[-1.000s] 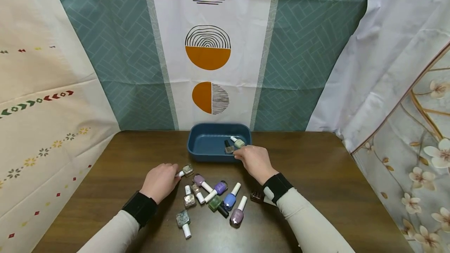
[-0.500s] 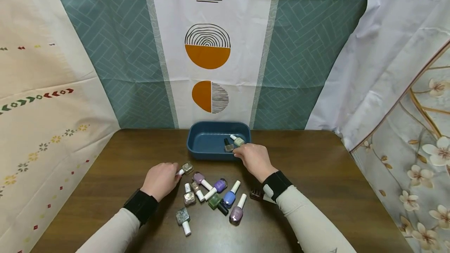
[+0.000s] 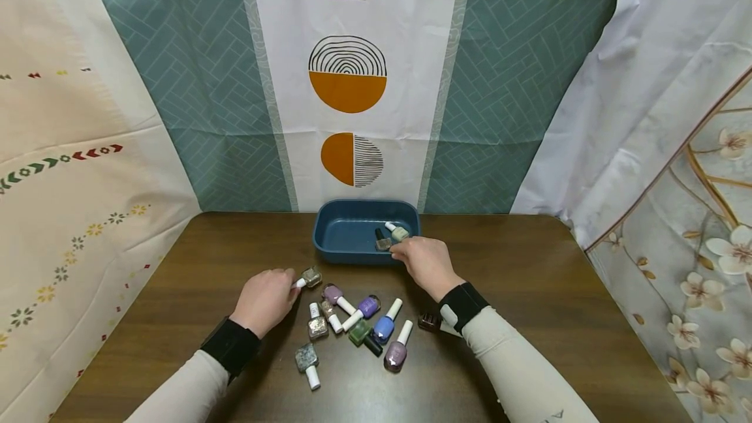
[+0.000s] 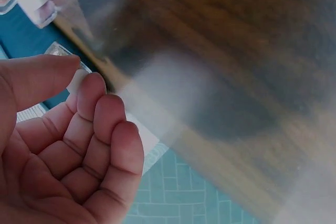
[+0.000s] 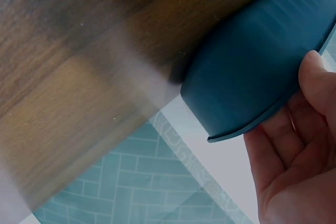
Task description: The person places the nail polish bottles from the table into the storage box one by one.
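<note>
My left hand point(image 3: 266, 299) pinches the white cap of a gold-glitter nail polish bottle point(image 3: 311, 276) between thumb and index finger. In the left wrist view the thumb and fingertips of the left hand point(image 4: 79, 140) hide most of that bottle. At the back of the table stands a blue bin point(image 3: 346, 257), whose near right rim my right hand point(image 3: 424, 265) grips. The right wrist view has the thumb of the right hand point(image 5: 299, 156) on the wall of the bin point(image 5: 252, 72), fingers at its rim. A dark-capped bottle point(image 3: 383, 243) and a pale green bottle point(image 3: 401, 234) lie inside.
Several nail polish bottles lie mid-table, among them a green one point(image 3: 360, 333), a blue one point(image 3: 384, 328), a mauve one point(image 3: 395, 356) and a grey glitter one point(image 3: 306, 358). A dark brown bottle point(image 3: 429, 322) lies beside the right wrist. Patterned cloth hangs behind the table.
The left hand and its nail polish bottle have shifted slightly left. My right hand stays on the bin's rim. The head view has tilted a little.
</note>
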The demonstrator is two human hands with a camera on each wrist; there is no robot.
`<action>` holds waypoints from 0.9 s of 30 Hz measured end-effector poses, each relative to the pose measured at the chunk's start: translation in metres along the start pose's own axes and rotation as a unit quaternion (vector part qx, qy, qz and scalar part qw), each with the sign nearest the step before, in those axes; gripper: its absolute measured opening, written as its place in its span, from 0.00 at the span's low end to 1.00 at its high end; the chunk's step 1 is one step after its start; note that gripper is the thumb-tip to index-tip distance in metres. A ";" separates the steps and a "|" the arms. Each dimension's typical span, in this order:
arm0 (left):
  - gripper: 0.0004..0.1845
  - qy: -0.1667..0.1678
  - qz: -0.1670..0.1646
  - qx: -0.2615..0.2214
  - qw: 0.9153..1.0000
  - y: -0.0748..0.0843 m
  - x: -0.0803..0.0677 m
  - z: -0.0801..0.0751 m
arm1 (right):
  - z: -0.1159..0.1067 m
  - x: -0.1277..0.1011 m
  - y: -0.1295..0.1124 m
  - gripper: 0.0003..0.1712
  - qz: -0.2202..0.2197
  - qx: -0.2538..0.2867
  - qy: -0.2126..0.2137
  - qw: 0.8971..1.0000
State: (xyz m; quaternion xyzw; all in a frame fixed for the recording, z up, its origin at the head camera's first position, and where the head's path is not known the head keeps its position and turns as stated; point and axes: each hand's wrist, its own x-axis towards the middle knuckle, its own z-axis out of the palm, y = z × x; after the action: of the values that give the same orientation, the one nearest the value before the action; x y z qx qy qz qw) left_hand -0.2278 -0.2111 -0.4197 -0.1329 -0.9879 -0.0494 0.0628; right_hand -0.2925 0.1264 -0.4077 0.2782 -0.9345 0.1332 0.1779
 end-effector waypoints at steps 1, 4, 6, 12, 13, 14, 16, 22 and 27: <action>0.10 0.001 0.000 -0.001 1.000 0.000 -0.001 -0.001 | 0.000 0.000 -0.001 0.06 0.002 0.000 -0.002 1.000; 0.10 0.007 0.004 -0.002 1.000 0.001 -0.003 -0.006 | 0.000 -0.001 -0.003 0.06 0.008 -0.001 -0.005 1.000; 0.10 0.014 0.007 -0.005 1.000 0.001 -0.005 -0.010 | -0.001 -0.002 -0.005 0.07 0.011 0.000 -0.006 1.000; 0.09 0.056 0.030 -0.014 0.998 0.003 -0.009 -0.020 | 0.000 -0.005 -0.010 0.07 0.014 -0.002 -0.003 1.000; 0.09 0.064 0.035 -0.015 0.997 0.003 -0.009 -0.022 | 0.000 -0.006 -0.010 0.06 0.014 -0.002 -0.002 1.000; 0.09 0.071 0.040 -0.016 0.997 0.003 -0.010 -0.023 | 0.000 -0.007 -0.011 0.06 0.014 -0.002 -0.001 1.000; 0.09 0.084 0.048 -0.017 0.995 0.003 -0.009 -0.026 | -0.001 -0.007 -0.013 0.06 0.014 0.001 -0.002 1.000; 0.10 0.111 0.069 -0.015 0.991 0.005 -0.006 -0.037 | -0.004 -0.009 -0.017 0.06 0.018 -0.002 -0.003 1.000; 0.10 0.133 0.087 -0.013 0.987 0.008 -0.002 -0.045 | -0.007 -0.010 -0.022 0.06 0.024 -0.010 -0.004 1.000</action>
State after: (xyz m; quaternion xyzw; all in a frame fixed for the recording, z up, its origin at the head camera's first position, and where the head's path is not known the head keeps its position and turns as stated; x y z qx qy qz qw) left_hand -0.2191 -0.2090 -0.3753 -0.2118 -0.9546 -0.0734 0.1962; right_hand -0.2704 0.1161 -0.4025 0.2544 -0.9429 0.1268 0.1737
